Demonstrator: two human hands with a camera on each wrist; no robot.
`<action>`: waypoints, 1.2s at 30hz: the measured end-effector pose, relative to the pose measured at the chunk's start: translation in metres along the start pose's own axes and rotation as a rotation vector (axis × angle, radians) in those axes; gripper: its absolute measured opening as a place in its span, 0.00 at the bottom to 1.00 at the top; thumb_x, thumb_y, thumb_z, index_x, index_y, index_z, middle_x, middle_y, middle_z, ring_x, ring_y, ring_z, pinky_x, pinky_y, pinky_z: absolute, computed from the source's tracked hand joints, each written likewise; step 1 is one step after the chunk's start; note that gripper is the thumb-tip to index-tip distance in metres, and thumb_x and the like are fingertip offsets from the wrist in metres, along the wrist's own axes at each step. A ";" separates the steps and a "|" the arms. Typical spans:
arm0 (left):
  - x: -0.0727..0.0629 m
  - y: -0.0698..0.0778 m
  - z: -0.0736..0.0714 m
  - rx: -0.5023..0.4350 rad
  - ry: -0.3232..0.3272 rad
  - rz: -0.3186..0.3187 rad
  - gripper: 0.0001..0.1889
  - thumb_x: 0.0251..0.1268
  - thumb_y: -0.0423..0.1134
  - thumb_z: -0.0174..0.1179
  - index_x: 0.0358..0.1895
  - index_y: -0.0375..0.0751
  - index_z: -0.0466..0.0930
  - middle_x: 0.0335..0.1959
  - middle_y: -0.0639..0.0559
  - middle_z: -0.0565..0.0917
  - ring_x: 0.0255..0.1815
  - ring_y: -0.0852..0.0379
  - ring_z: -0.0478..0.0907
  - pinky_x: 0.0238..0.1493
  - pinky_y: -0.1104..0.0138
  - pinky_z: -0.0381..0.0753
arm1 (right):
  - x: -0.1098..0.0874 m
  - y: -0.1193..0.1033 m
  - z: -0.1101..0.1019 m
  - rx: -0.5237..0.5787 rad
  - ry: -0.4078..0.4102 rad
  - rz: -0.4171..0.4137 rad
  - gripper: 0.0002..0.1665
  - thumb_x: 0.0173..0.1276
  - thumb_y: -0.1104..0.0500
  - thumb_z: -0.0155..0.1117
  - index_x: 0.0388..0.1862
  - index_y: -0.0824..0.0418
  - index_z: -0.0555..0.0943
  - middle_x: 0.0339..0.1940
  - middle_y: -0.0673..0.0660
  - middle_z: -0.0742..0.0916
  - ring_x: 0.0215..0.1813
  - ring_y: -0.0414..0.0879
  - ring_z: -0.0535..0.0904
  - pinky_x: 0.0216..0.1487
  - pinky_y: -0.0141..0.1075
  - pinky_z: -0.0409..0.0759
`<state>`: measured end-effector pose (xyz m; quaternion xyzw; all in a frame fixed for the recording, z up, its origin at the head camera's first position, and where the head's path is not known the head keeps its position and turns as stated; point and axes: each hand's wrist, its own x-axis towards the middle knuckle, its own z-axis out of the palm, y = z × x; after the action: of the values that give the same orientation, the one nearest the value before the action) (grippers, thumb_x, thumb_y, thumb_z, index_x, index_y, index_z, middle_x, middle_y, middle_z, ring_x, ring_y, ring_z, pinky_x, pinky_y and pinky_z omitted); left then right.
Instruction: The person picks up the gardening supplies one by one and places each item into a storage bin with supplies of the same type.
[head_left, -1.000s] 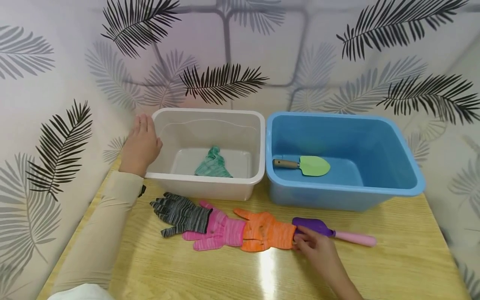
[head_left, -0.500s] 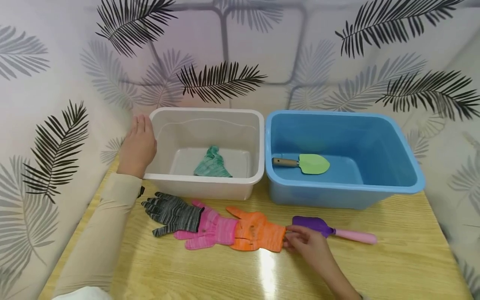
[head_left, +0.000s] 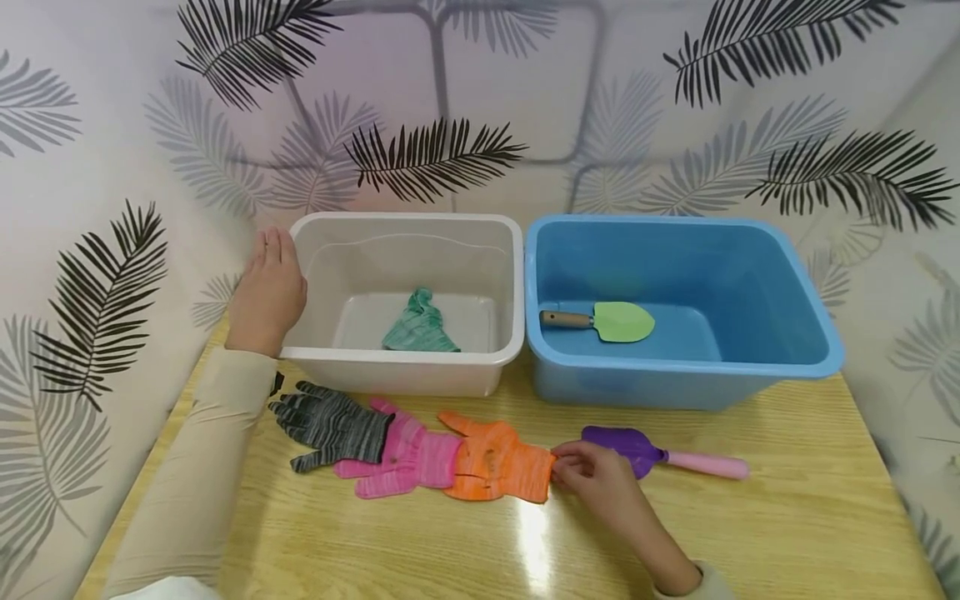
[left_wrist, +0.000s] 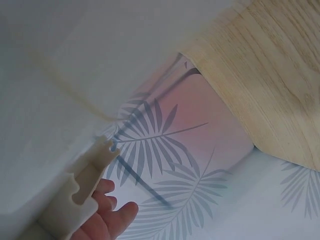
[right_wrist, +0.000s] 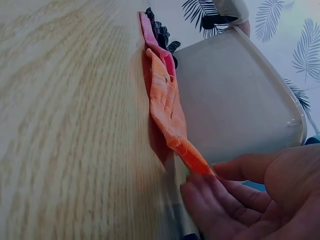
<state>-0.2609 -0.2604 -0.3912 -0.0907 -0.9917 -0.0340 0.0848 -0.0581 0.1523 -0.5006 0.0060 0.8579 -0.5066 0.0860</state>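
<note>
My right hand [head_left: 600, 483] pinches the cuff of an orange knit glove [head_left: 506, 462], thumb and fingers at its right end. In the right wrist view, that glove [right_wrist: 167, 102] runs flat from the fingers along the table. Its far end overlaps a pink glove [head_left: 416, 454], which in turn lies partly under a grey-black striped glove [head_left: 333, 425]. My left hand [head_left: 267, 287] rests at the left rim of the beige bin [head_left: 405, 375], fingers fairly straight. Inside that bin lies a crumpled green glove or cloth [head_left: 422, 325]; its exact kind is unclear.
A blue bin [head_left: 675, 383] stands right of the beige one, holding a trowel [head_left: 622, 322] with a green blade and wooden handle. A purple scoop [head_left: 626, 446] with a pink handle lies just right of my right hand. The wooden table [head_left: 375, 550] ends near a leaf-patterned backdrop.
My right hand has slid left along the table, and the orange, pink and striped gloves have shifted left together. The left hand stays at the beige bin. The head view has drifted slightly.
</note>
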 end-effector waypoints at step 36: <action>0.000 0.001 0.001 0.027 0.055 0.021 0.32 0.63 0.32 0.47 0.65 0.15 0.48 0.65 0.21 0.55 0.68 0.30 0.49 0.65 0.47 0.55 | 0.020 0.001 0.018 0.239 -0.013 0.091 0.18 0.58 0.67 0.65 0.49 0.69 0.80 0.36 0.59 0.84 0.38 0.49 0.83 0.35 0.32 0.81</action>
<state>-0.2610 -0.2598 -0.3923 -0.0991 -0.9883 -0.0219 0.1134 -0.0753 0.1352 -0.5129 0.0518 0.7896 -0.6010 0.1129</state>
